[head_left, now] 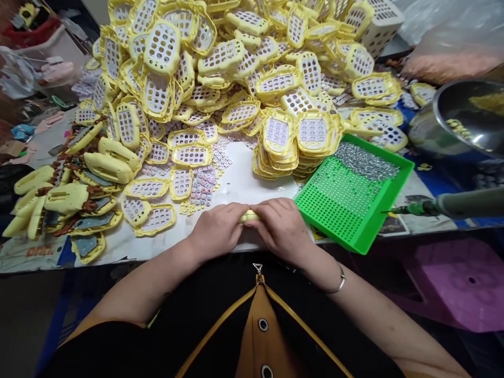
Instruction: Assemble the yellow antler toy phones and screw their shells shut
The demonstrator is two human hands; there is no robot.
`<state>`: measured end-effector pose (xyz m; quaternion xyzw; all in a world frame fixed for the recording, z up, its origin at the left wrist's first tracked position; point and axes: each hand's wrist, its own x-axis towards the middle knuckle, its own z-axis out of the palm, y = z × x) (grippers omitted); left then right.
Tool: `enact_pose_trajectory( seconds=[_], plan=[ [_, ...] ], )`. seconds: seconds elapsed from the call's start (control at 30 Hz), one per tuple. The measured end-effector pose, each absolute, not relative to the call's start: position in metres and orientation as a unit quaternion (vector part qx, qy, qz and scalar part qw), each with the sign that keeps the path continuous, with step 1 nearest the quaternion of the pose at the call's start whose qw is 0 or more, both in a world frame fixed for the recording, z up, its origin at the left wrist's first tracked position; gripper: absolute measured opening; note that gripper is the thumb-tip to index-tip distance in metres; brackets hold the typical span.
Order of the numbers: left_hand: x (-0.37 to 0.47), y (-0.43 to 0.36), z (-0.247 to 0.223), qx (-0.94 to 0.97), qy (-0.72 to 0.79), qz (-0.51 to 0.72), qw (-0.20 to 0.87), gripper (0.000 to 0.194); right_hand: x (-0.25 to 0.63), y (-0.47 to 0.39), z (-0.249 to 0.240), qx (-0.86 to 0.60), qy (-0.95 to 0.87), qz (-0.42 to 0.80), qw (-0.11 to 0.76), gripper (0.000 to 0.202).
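Observation:
My left hand and my right hand meet at the table's front edge, both closed around one small yellow plastic casing. Only a narrow strip of the casing shows between the fingers; the rest is hidden. Just ahead of the hands lies a white work surface. Beyond it stand two stacks of yellow casing halves with white keypads. Small white and coloured key pieces and tiny yellow bits are scattered left of the hands.
A large heap of yellow casings fills the back. Casings with grey panels lie at left. To the right are a green tray holding screws, a power screwdriver, a metal bowl and a pink stool.

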<state>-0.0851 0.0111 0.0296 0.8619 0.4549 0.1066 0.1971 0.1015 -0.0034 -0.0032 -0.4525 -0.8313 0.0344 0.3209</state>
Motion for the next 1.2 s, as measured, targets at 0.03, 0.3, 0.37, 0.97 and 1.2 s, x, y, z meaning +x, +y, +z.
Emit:
enact_pose_trajectory(
  seconds=[0.03, 0.3, 0.37, 0.97, 1.2],
  plan=[
    [-0.082, 0.010, 0.028, 0.863, 0.455, 0.109, 0.189, 0.031, 0.099, -0.004, -0.003, -0.459, -0.829, 0.037, 0.319, 0.019],
    [-0.074, 0.009, 0.025, 0.868, 0.460, 0.126, 0.137, 0.026, 0.096, -0.001, -0.015, -0.463, -0.798, 0.070, 0.379, 0.018],
    [-0.080, 0.011, 0.028, 0.864, 0.462, 0.117, 0.163, 0.025, 0.099, -0.001, -0.016, -0.450, -0.784, 0.109, 0.413, 0.019],
    [-0.117, -0.002, 0.019, 0.800, 0.487, 0.255, 0.242, 0.027, 0.107, -0.003, -0.037, -0.468, -0.610, 0.423, 0.480, 0.016],
    [-0.115, 0.005, 0.029, 0.729, 0.519, 0.227, 0.383, 0.032, 0.095, 0.005, -0.005, -0.393, -0.719, 0.293, 0.493, 0.027]
  ],
)
